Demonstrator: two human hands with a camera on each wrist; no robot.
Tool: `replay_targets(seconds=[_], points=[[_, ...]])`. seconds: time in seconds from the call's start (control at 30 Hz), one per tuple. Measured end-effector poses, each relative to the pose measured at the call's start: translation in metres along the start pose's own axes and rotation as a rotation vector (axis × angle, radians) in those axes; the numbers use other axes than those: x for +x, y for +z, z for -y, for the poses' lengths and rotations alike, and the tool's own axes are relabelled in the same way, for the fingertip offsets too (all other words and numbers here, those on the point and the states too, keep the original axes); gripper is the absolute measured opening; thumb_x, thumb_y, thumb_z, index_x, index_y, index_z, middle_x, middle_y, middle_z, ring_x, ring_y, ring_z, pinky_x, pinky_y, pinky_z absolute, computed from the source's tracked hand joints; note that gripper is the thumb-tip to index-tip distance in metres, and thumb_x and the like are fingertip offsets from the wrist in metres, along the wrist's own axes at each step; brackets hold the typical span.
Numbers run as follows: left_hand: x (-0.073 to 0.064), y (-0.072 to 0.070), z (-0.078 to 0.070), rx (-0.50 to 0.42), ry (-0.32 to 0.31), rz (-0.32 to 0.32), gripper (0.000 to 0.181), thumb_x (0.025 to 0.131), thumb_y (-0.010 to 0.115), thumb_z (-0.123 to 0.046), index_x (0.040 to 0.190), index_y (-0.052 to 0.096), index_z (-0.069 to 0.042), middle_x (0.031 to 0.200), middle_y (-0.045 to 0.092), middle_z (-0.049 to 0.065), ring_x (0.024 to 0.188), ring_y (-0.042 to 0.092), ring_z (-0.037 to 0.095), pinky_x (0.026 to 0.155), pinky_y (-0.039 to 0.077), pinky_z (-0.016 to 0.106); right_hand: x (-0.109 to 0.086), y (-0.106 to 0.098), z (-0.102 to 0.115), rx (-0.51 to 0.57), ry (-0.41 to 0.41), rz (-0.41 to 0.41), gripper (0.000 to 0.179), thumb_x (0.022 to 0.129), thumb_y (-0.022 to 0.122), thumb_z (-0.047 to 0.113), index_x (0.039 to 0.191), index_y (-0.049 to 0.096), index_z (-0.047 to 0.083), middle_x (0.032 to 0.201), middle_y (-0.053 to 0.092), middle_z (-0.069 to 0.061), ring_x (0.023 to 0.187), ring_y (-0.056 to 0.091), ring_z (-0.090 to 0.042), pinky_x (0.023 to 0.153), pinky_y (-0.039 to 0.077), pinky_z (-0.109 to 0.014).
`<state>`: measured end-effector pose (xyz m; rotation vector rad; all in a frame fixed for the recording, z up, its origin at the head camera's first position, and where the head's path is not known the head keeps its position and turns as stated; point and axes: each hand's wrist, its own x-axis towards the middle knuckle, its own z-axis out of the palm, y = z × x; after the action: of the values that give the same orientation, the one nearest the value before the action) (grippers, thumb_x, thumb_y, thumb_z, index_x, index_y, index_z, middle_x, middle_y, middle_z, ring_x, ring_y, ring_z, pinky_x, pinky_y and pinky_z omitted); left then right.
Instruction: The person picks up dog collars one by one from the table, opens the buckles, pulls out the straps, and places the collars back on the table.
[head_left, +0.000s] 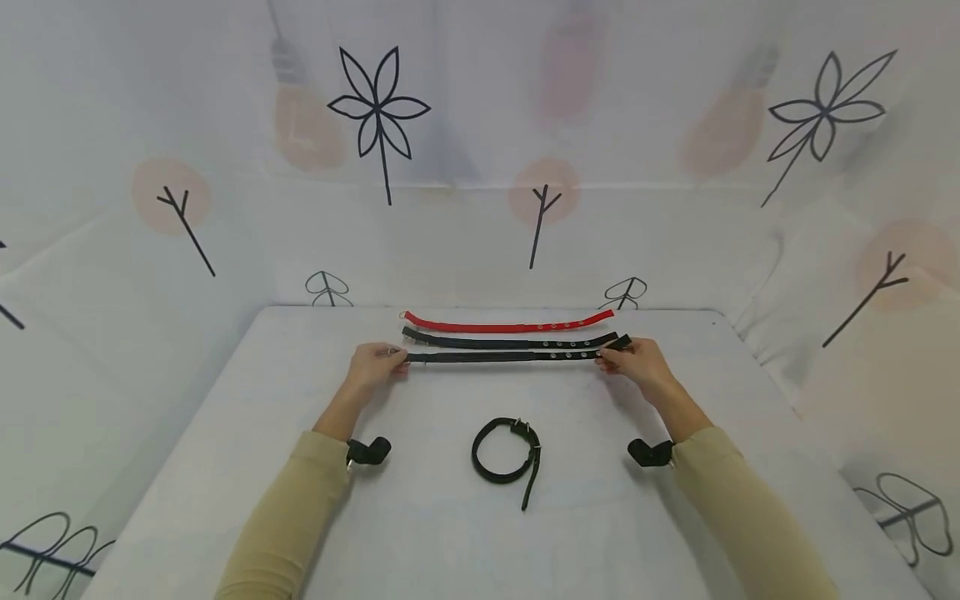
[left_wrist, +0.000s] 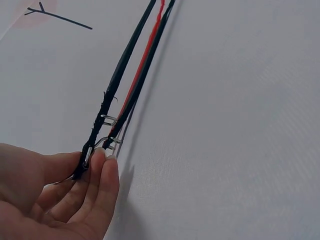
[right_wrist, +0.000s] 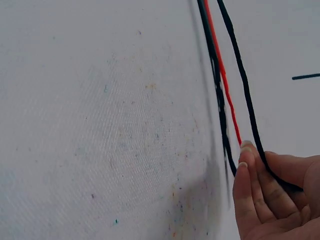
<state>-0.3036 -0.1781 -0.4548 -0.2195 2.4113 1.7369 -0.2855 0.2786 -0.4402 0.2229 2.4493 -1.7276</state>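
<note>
Stretched nearly straight between both hands is a black buckle collar point(head_left: 487, 357), with metal-rimmed holes toward its right end. My left hand point(head_left: 372, 365) pinches its buckle end between thumb and fingers; a metal buckle point(left_wrist: 88, 156) shows at the fingertips in the left wrist view. At the opposite end, my right hand point(head_left: 637, 363) grips the strap near the holes, and its tip sticks out past the thumb. Just behind lie a second black collar point(head_left: 480, 342) and a red collar point(head_left: 480, 327), laid out lengthwise and roughly parallel to the held one.
Nearer the body, another black collar point(head_left: 535, 458) lies buckled into a loop, its loose end pointing forward to the table's front. A white cloth covers the table point(head_left: 420, 533). Patterned fabric point(head_left: 465, 242) hangs behind and at both sides.
</note>
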Motion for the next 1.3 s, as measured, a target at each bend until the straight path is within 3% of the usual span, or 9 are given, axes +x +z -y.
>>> replay_targets(seconds=[0.27, 0.47, 0.63, 0.83, 1.1, 1.3], points=[[0.009, 0.006, 0.001, 0.012, -0.015, -0.010, 0.036, 0.104, 0.062, -0.014, 0.131, 0.061, 0.010, 0.110, 0.073, 0.023, 0.081, 0.074, 0.012, 0.082, 0.059, 0.028, 0.010, 0.002, -0.004, 0.018, 0.036, -0.020, 0.035, 0.103, 0.061, 0.011, 0.127, 0.055, -0.014, 0.091, 0.077, -0.004, 0.080, 0.071, -0.006, 0.079, 0.058, -0.024], [0.013, 0.009, 0.000, 0.117, -0.003, -0.033, 0.033, 0.103, 0.064, -0.017, 0.125, 0.065, 0.007, 0.096, 0.075, 0.015, 0.073, 0.068, 0.011, 0.070, 0.054, 0.023, 0.017, 0.000, -0.011, 0.013, 0.069, -0.033, 0.037, 0.102, 0.064, 0.013, 0.127, 0.057, -0.012, 0.090, 0.077, -0.002, 0.079, 0.071, -0.007, 0.076, 0.056, -0.022], [0.013, 0.010, 0.000, 0.214, 0.026, -0.051, 0.031, 0.102, 0.064, -0.020, 0.121, 0.068, 0.004, 0.085, 0.072, 0.010, 0.070, 0.061, 0.013, 0.071, 0.047, 0.027, 0.016, 0.001, -0.011, 0.013, 0.096, -0.039, 0.037, 0.102, 0.065, 0.012, 0.129, 0.056, -0.011, 0.098, 0.077, -0.007, 0.083, 0.072, -0.009, 0.078, 0.057, -0.024], [0.010, 0.010, 0.001, 0.276, 0.059, -0.089, 0.029, 0.098, 0.067, -0.021, 0.116, 0.070, 0.001, 0.103, 0.070, 0.014, 0.079, 0.061, 0.017, 0.072, 0.048, 0.029, 0.013, 0.000, -0.007, -0.063, 0.101, -0.056, 0.045, 0.101, 0.064, 0.012, 0.137, 0.049, -0.011, 0.108, 0.074, -0.017, 0.084, 0.069, -0.011, 0.078, 0.057, -0.026], [0.001, 0.002, -0.006, 0.349, 0.078, -0.106, 0.036, 0.099, 0.067, -0.019, 0.127, 0.064, 0.002, 0.126, 0.064, 0.023, 0.098, 0.067, 0.030, 0.082, 0.055, 0.037, 0.008, -0.012, -0.012, -0.209, 0.074, -0.046, 0.054, 0.102, 0.063, 0.020, 0.143, 0.043, -0.010, 0.119, 0.068, -0.022, 0.084, 0.066, -0.010, 0.075, 0.056, -0.025], [-0.006, -0.009, -0.011, 0.363, 0.146, -0.088, 0.037, 0.099, 0.067, -0.019, 0.130, 0.062, 0.001, 0.130, 0.061, 0.022, 0.097, 0.067, 0.033, 0.073, 0.057, 0.034, -0.002, -0.026, -0.011, -0.296, 0.021, -0.040, 0.055, 0.102, 0.062, 0.022, 0.141, 0.042, -0.011, 0.123, 0.065, -0.030, 0.087, 0.071, -0.021, 0.077, 0.058, -0.032]])
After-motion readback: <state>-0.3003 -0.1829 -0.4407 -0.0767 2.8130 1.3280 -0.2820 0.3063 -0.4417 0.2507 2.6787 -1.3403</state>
